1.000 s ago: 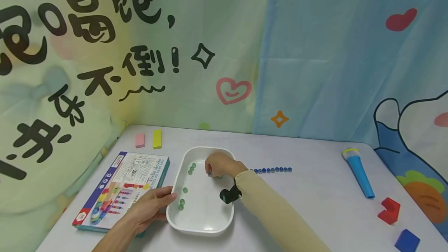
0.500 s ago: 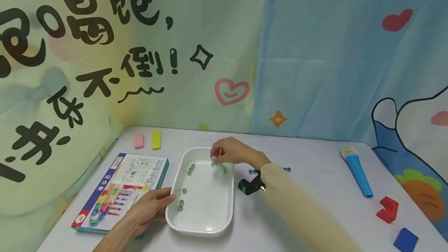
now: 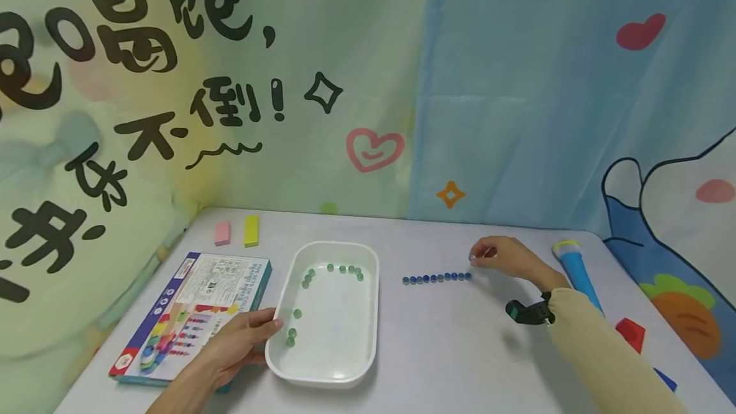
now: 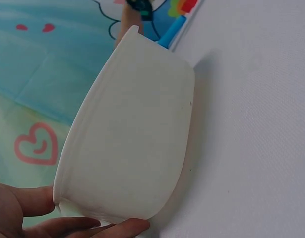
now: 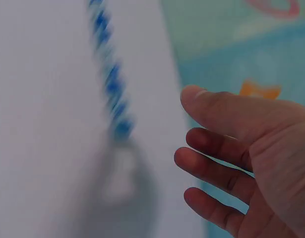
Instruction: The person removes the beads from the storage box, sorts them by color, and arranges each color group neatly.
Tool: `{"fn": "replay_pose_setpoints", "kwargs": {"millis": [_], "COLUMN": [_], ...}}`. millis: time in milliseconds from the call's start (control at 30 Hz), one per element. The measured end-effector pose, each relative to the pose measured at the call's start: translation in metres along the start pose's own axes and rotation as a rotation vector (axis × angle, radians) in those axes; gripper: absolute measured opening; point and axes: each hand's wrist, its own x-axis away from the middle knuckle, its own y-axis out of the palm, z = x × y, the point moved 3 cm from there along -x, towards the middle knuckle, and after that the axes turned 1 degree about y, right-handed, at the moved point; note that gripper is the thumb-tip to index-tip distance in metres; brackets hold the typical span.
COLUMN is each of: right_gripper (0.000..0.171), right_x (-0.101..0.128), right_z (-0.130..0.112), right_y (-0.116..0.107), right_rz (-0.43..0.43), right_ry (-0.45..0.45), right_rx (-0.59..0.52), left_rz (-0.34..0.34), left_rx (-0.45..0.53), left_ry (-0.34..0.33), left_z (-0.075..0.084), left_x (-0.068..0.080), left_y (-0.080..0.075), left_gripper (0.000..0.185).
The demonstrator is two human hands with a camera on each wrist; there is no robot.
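Note:
My left hand (image 3: 244, 340) grips the left edge of a white tray (image 3: 322, 377), thumb at the rim and fingers along the outer wall; the left wrist view shows the tray's side (image 4: 127, 124) close up. Green marbles (image 3: 342, 269) lie inside along its far and left walls. On the table to the right runs a row of blue marbles (image 3: 439, 278). Just above the row's right end, my right hand (image 3: 508, 258) pinches a small marble (image 3: 472, 257) between thumb and fingertip. In the right wrist view the thumb (image 5: 216, 109) hides that marble, and the row is blurred.
A flat printed box (image 3: 195, 312) lies left of the tray, partly behind the left forearm. Pink (image 3: 222, 233) and yellow blocks (image 3: 251, 230) are at the back left. A blue toy microphone (image 3: 577, 273), red block (image 3: 631, 334) and blue block (image 3: 666, 379) lie right, partly covered by the right arm.
My right hand has come up out of the tray with a marble and moved right to the end of the blue row. The left hand stays on the tray.

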Motion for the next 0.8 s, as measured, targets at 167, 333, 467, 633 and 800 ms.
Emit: {"fn": "replay_pose_setpoints", "kwargs": {"millis": [167, 333, 467, 633, 800], "right_gripper": [0.021, 0.02, 0.017, 0.016, 0.018], "right_x": [0.01, 0.011, 0.01, 0.008, 0.006], "right_z": [0.033, 0.036, 0.034, 0.034, 0.037], "right_y": [0.02, 0.031, 0.034, 0.037, 0.039], "right_rz": [0.008, 0.064, 0.085, 0.078, 0.074], "right_ry": [0.034, -0.015, -0.027, -0.015, -0.009], "right_rx": [-0.001, -0.001, 0.011, 0.018, 0.015], "left_rz": [-0.01, -0.019, -0.018, -0.016, -0.016], "left_rx": [0.002, 0.001, 0.001, 0.001, 0.003], "left_ry": [0.005, 0.012, 0.017, 0.02, 0.018], "left_z": [0.0, 0.0, 0.001, 0.002, 0.002], "left_x": [0.001, 0.001, 0.001, 0.002, 0.002], "left_y": [-0.001, -0.001, 0.0, 0.0, 0.0], "left_gripper": [0.064, 0.063, 0.062, 0.062, 0.062]}}
